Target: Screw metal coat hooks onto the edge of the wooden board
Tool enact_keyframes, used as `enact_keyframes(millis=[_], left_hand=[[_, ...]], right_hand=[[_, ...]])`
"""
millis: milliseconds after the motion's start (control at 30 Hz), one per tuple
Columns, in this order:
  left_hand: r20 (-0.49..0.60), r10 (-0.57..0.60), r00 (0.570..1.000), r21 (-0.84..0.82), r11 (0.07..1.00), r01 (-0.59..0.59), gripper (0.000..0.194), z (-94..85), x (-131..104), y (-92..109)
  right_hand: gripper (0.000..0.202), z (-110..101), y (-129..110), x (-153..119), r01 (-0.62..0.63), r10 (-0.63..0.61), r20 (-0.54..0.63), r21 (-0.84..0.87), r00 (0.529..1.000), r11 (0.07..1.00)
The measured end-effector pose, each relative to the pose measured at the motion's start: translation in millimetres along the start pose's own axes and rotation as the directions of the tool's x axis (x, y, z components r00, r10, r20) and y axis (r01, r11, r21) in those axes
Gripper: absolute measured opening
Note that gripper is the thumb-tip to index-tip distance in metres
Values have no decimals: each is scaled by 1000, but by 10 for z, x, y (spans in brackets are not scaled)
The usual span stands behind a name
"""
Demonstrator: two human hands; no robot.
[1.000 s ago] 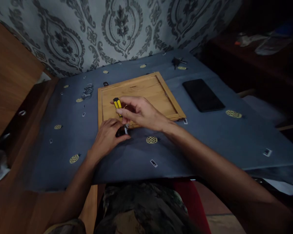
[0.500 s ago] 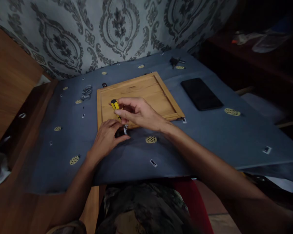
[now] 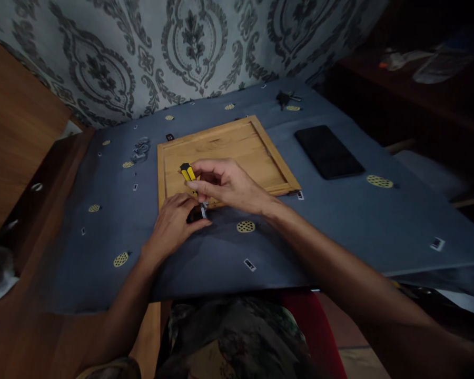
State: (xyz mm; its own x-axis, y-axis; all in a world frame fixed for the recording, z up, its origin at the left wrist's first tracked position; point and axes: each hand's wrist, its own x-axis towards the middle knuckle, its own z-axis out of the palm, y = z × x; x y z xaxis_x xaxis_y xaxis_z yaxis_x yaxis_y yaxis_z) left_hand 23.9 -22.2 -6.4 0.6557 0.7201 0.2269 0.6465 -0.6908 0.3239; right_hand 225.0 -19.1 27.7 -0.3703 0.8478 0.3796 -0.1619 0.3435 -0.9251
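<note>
My right hand (image 3: 231, 184) is closed round the yellow-and-black handle of a screwdriver (image 3: 187, 171), held tilted above the near edge of a framed wooden panel (image 3: 225, 147). Its tip is hidden by my fingers. Below it, my left hand (image 3: 176, 218) curls its fingers and thumb about a small silver metal hinge (image 3: 204, 210) at that same edge. Most of the hinge is covered by the hand. The panel lies flat on the blue patterned tablecloth (image 3: 284, 252), its recessed face up.
Loose metal hinges (image 3: 141, 149) lie left of the panel. To its right rests a black tablet-like slab (image 3: 328, 151), with a small dark object (image 3: 286, 99) farther back. A patterned curtain (image 3: 193, 47) hangs behind the table. A wooden surface (image 3: 19, 79) stands at the left.
Both hands keep almost the same place and grip. The screwdriver handle has barely moved; the whole view has shifted slightly.
</note>
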Motion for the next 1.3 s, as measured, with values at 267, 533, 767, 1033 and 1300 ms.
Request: enact_keyframes(millis=[267, 533, 767, 1033, 1300], left_hand=[[-2, -8, 1000, 3, 1000, 8, 38, -12, -4, 27], [-8, 10, 1000, -22, 1000, -10, 41, -5, -11, 11], [-11, 17, 1000, -9, 1000, -17, 43, -7, -15, 7], [-18, 19, 1000, -9, 1000, -20, 44, 9, -16, 1], [-29, 24, 999, -12, 1000, -24, 44, 8, -18, 15]], right_hand=[[35, 82, -125, -11, 142, -135, -291, 3, 947, 990], [40, 33, -4, -60, 90, -118, -279, -111, 953, 990], [42, 75, 34, -82, 67, -87, -256, -85, 963, 994], [39, 78, 53, -86, 62, -83, -258, -89, 963, 994], [36, 60, 45, -91, 52, -73, -226, -98, 971, 994]])
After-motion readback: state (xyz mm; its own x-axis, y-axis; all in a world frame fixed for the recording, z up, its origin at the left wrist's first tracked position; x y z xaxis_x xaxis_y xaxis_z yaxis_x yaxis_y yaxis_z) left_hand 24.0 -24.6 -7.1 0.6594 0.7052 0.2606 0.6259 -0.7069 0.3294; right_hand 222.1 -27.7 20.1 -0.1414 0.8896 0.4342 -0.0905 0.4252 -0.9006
